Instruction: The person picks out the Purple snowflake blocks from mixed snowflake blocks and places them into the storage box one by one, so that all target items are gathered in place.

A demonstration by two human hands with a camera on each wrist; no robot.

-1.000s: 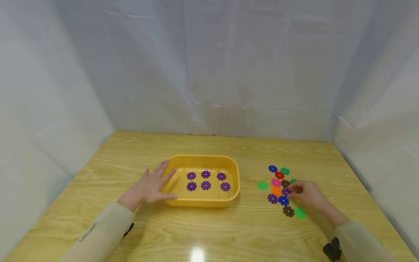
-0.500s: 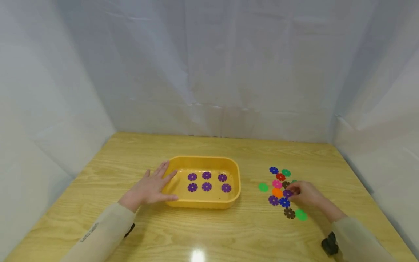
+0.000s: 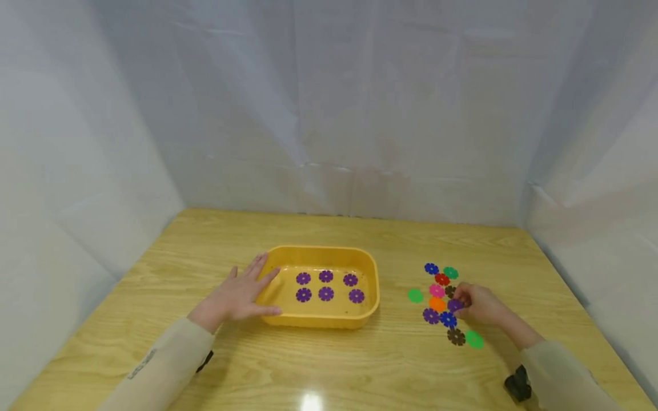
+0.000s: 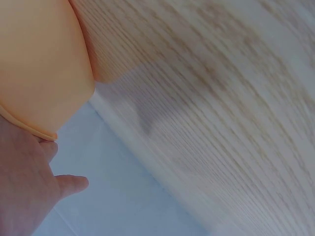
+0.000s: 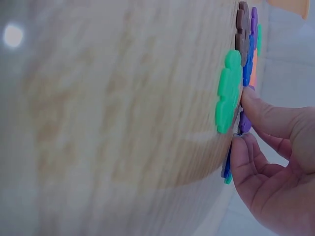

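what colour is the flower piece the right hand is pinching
Purple flower piece, pinched by the right hand; clearest in the head view.

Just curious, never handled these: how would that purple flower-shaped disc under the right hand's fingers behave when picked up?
The purple disc looks thin and flat, so it is probably light and stiff. Lying flush on the table, it may be hard to lift; the right hand pinches its edge. Its notched rim likely keeps it from rolling.

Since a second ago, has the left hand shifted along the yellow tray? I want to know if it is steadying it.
No. The left hand rests flat against the left end of the yellow tray just as before; only the camera drifted slightly.
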